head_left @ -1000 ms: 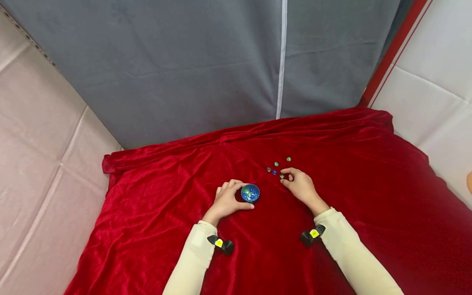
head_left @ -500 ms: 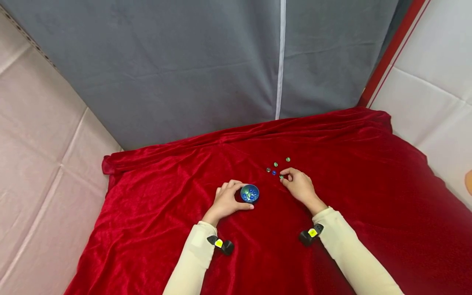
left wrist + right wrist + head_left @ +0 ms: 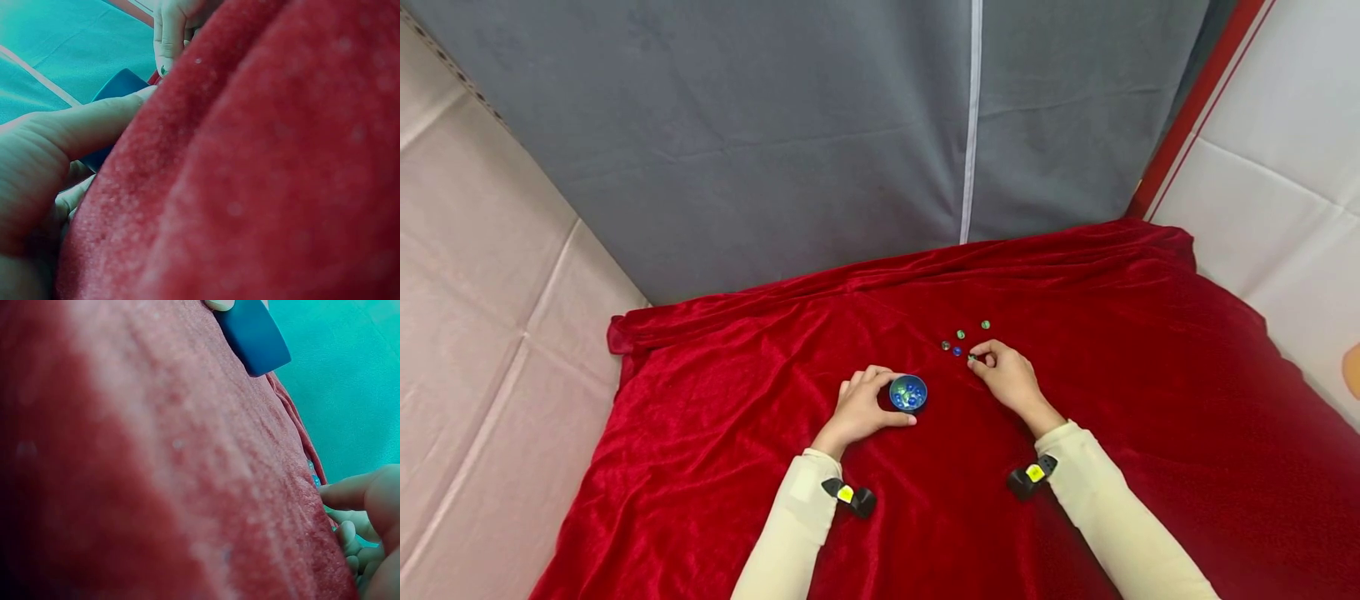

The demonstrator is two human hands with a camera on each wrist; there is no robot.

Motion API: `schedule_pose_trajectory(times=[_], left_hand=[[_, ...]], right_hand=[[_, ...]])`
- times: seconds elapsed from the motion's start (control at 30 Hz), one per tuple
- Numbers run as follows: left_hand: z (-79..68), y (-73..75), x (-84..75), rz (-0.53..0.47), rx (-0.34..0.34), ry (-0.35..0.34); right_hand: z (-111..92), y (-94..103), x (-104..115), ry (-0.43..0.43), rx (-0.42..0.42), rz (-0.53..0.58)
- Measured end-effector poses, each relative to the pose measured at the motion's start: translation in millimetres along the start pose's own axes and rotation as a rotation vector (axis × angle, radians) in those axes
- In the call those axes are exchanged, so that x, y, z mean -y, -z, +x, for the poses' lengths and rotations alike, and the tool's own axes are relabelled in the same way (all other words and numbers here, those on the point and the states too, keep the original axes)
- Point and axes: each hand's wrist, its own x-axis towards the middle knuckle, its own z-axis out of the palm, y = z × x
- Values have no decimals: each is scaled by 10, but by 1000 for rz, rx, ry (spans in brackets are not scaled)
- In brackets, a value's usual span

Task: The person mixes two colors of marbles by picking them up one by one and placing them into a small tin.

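Note:
A small blue cup [image 3: 908, 393] holding several blue and green marbles stands on the red cloth. My left hand [image 3: 863, 406] grips it from the left, thumb on the near side and fingers on the far side. The cup's outer wall [image 3: 256, 337] shows at the top of the right wrist view. To its right, my right hand [image 3: 1011, 379] pinches a green marble [image 3: 972, 357] between thumb and forefinger, low at the cloth. Beyond these fingertips lie a blue marble [image 3: 957, 352], a clear brownish marble [image 3: 946, 346] and two green marbles, one nearer [image 3: 960, 334] and one farther [image 3: 986, 325].
Wrinkled red velvet cloth [image 3: 737, 433] covers the surface, its far edge bunched up. A grey curtain [image 3: 760, 150] hangs behind, with pale panels at the left [image 3: 482, 333] and right [image 3: 1285, 192]. Both wrists wear small black cameras.
My right thumb and forefinger have closed in on the green marble, which has shifted very slightly. The left hand and the cup stay in place.

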Motion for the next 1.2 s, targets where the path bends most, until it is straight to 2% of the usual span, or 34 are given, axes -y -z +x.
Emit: schedule_pose_trajectory(times=[0.23, 0.53, 0.87, 1.2], left_hand=[[10, -7, 5, 5, -2, 0], [9, -25, 14, 12, 1, 3], [0, -10, -4, 28, 7, -5], [-5, -4, 0, 18, 7, 0]], right_hand=[[3, 1, 14, -20, 14, 45], [-57, -22, 152, 36, 50, 148], [-198, -103, 404, 112, 125, 163], [-304, -209, 576, 143, 184, 169]])
